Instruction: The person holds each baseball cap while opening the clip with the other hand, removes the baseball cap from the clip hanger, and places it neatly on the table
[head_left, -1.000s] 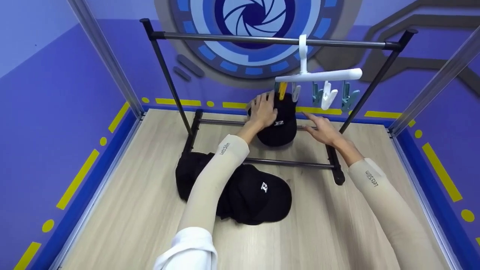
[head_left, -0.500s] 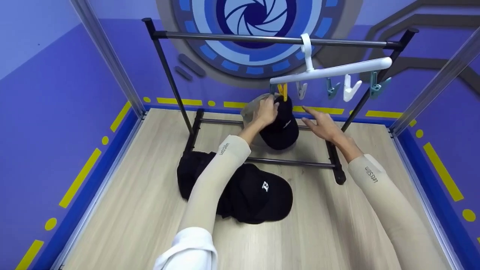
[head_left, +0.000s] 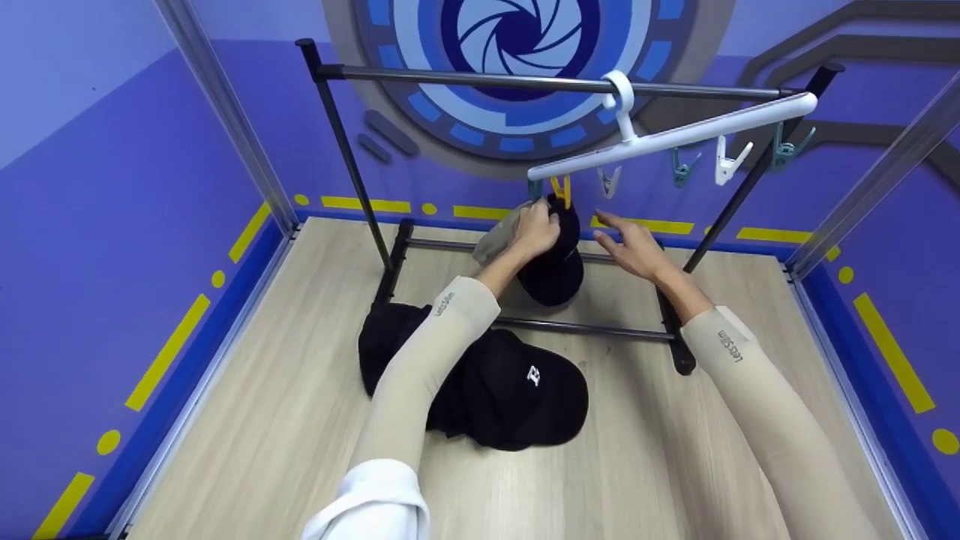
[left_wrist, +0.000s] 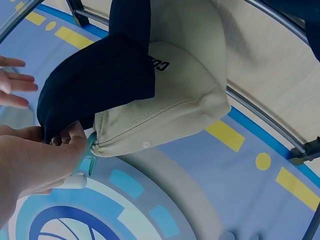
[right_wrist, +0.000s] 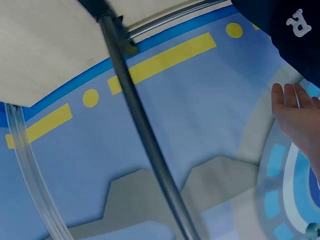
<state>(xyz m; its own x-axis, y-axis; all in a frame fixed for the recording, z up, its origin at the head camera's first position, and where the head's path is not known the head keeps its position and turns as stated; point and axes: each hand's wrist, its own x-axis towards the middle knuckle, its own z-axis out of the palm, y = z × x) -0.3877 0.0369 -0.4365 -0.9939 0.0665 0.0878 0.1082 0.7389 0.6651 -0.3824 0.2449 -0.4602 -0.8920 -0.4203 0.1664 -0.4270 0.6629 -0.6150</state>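
Note:
My left hand (head_left: 537, 231) pinches the edge of a hanging black baseball cap (head_left: 553, 274), just under the left end of a white clip hanger (head_left: 660, 142). Beside it a beige cap (left_wrist: 170, 112) hangs from a teal clip (left_wrist: 90, 150), its lettering partly covered by the black cap. A yellow clothespin (head_left: 561, 192) sits at the top of the black cap. My right hand (head_left: 636, 247) is held apart to the right of the caps, fingers extended and holding nothing.
The hanger hooks over the top bar (head_left: 480, 77) of a dark metal rack. Several bare clips, such as a white one (head_left: 729, 161), dangle on its right side. More black caps (head_left: 517, 390) lie on the wooden floor (head_left: 637, 465) in front, partly under my left forearm.
The hanger has swung round, its right end rising to the right and its left end dropping. The black cap has turned, bringing the beige cap into sight. My left fingers have curled in.

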